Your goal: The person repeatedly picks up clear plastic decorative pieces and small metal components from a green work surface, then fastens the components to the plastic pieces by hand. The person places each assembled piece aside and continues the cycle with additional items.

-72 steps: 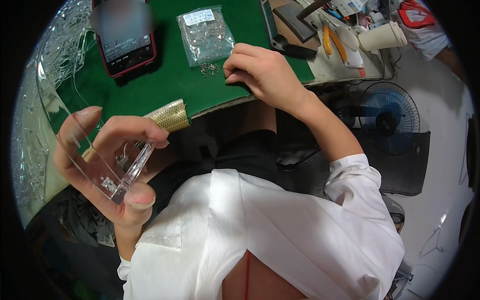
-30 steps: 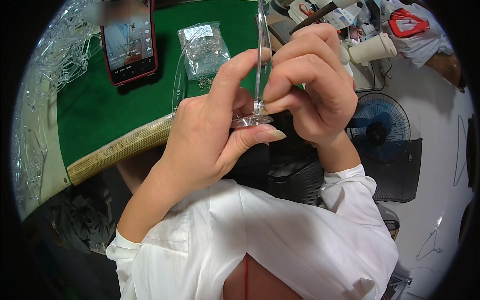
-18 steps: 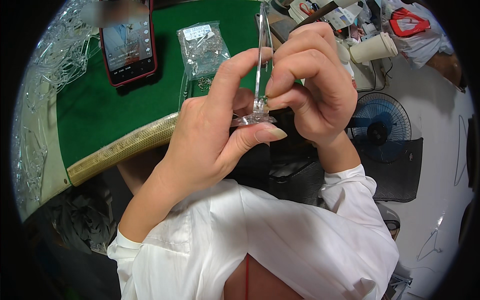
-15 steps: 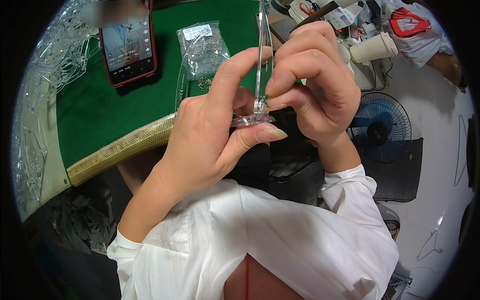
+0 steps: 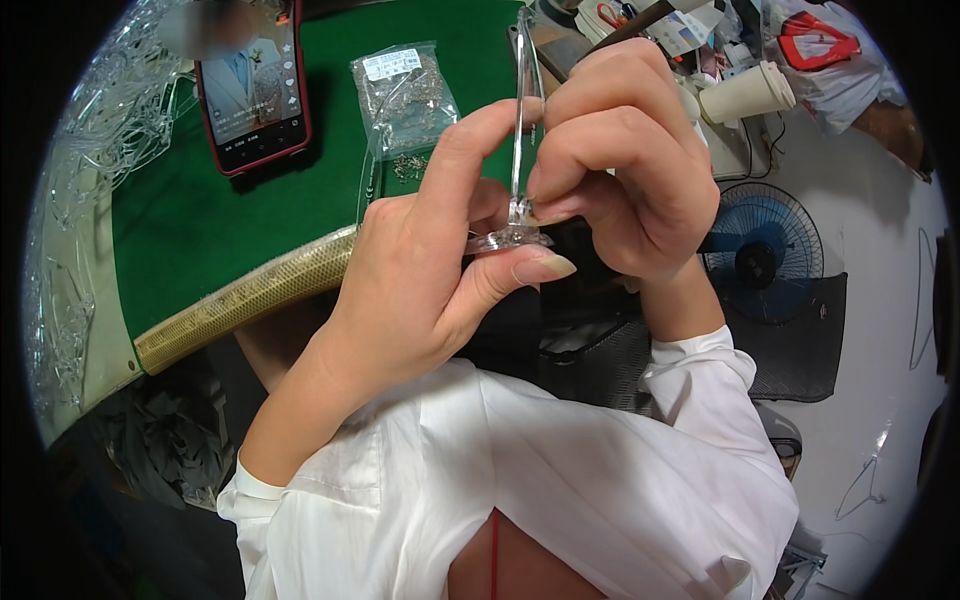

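Observation:
My left hand [image 5: 400, 270] is closed round a clear plastic eyeglass frame [image 5: 490, 241], its thumb under the front and its forefinger reaching up to a temple arm. That clear temple arm [image 5: 519, 150] stands nearly upright from the hinge corner. At the hinge, my right hand [image 5: 640, 170] has thumb and forefinger pinched together; whatever lies between the fingertips is too small and hidden to make out. Beyond the hands, a small heap of tiny metal pieces, like screws [image 5: 410, 168], rests in front of a clear bag [image 5: 405, 95] full of similar pieces.
A green mat [image 5: 190, 230] covers the table, with a gold mesh-patterned strip [image 5: 240, 293] along its near edge. A phone in a red case [image 5: 262, 152] stands at the back left beside piled clear frames [image 5: 110, 130]. To the right are a pale cup [image 5: 745, 95] and a blue fan [image 5: 760, 255].
The right fingertips have shifted slightly left and down against the hinge. The other temple arm, which curved beside the bag, has swung a little. The phone's picture is different.

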A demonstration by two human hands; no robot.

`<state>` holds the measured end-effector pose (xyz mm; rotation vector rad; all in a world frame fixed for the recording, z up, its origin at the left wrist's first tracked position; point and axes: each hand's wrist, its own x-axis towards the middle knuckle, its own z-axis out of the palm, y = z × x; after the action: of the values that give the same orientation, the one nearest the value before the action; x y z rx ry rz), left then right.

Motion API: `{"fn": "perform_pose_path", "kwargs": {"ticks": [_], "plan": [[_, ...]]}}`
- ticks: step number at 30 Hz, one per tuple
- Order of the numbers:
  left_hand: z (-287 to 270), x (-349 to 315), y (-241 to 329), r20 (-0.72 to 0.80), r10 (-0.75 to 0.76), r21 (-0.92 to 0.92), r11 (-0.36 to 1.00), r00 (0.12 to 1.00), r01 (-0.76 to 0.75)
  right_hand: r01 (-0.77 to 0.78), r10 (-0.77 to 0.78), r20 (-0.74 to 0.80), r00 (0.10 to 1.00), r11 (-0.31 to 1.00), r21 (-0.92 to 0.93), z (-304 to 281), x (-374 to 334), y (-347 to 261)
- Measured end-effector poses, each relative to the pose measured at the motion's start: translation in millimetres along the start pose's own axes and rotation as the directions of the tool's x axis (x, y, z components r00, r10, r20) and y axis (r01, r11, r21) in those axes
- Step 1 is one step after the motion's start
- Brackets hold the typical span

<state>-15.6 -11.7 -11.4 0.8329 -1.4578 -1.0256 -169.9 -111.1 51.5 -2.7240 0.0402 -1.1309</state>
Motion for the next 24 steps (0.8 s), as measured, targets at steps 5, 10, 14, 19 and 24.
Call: {"fn": "perform_pose_path", "kwargs": {"ticks": [5,10,14,19,24], "plan": [[0,1,-1,0.004,0.038,0.016,0.999,0.999,-0.038,0.029,-0.029,-0.003,1.0,0.999,-0.03,0,0,1],[4,4,0,-0.031,0.019,-0.085,0.996,0.999,-0.022,0.011,-0.012,-0.04,0.999,1.0,-0.023,-1,-3,1],[3,4,-2,-0.031,0.021,-0.072,0.997,0.999,-0.023,-0.037,0.038,-0.004,0.999,0.998,0.043,0,-4,0],[2,4,-6,-0.019,0.041,-0.014,0.999,0.999,-0.042,-0.233,0.244,0.003,0.97,0.923,0.307,3,-12,-4],[4,4,-5,-0.048,0.022,-0.032,0.999,0.999,-0.024,-0.444,0.486,0.028,0.873,0.771,0.455,6,-19,-10]]}}
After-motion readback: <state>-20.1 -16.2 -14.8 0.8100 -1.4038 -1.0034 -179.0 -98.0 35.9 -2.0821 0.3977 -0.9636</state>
